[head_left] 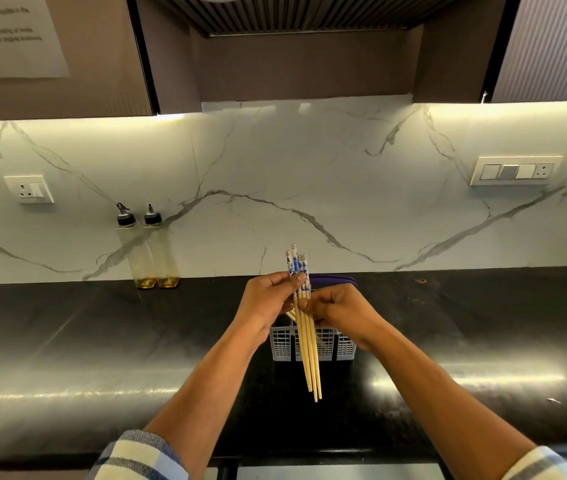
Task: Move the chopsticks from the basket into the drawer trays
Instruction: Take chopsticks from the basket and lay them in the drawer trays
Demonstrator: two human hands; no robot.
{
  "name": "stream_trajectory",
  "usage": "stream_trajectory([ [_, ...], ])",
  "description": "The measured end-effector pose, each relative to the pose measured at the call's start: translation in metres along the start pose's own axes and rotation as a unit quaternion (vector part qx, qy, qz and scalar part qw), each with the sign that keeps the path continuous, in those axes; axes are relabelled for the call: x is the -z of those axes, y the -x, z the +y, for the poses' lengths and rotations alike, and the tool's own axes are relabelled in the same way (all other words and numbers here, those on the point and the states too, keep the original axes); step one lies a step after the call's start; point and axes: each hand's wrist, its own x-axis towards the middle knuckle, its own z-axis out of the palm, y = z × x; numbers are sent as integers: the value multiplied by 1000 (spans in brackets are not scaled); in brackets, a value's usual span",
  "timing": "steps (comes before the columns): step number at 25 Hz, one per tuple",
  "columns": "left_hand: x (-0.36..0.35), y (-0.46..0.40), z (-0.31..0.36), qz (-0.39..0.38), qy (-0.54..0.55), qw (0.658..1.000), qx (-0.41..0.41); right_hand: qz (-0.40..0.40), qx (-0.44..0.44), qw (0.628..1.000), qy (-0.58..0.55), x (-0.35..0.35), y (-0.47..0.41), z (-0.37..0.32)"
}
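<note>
Stretching across the middle of the frame: a black countertop [102, 341], its near edge running along the bottom, its far edge meeting the marble backsplash [275, 168]. Lying bare to the left and right of the arms: wide, glossy stretches of that counter. Standing at the far edge, left of centre: two oil bottles [152, 251], side by side against the wall and well apart from the hands. Sitting on the backsplash: a socket [28, 189] at the left and a switch panel [515, 170] at the right. Hanging across the top of the frame: dark cabinets and a hood.

Standing on the counter at the centre, directly under the hands: a pale grid-walled basket [284, 344], with something purple [332, 279] just behind it. Showing faintly inside the basket's left part, below the left hand: a few more pale stick ends.

Gripping a bundle of chopsticks [306, 341] above the basket: the left hand [268, 303], thumb and fingers curling around the blue-patterned upper ends. Pinching the same bundle from the right, just below the pattern: the right hand [341, 310], fingers bent in tightly. Pointing up toward the backsplash: the patterned tops. Hanging down in front of the basket wall: the plain wooden tips, slightly fanned.

Showing at the bottom corners: plaid sleeves [136, 455].
</note>
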Motion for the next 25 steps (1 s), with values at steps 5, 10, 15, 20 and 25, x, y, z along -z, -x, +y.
stream_trajectory([
  [5,-2,5,-15,-17,20,998,64,2,-31,999,-32,-6,6,11],
  [10,-1,6,-21,-35,76,993,88,-47,-74,995,-49,0,12,14],
  [15,-5,8,-27,-44,89,992,74,-61,-96,990,-82,2,19,17],
  [20,-8,10,-33,-48,77,993,69,-62,-108,987,-102,4,24,22],
  [25,-12,12,-35,-41,51,996,65,-44,-103,986,-122,4,23,25],
])
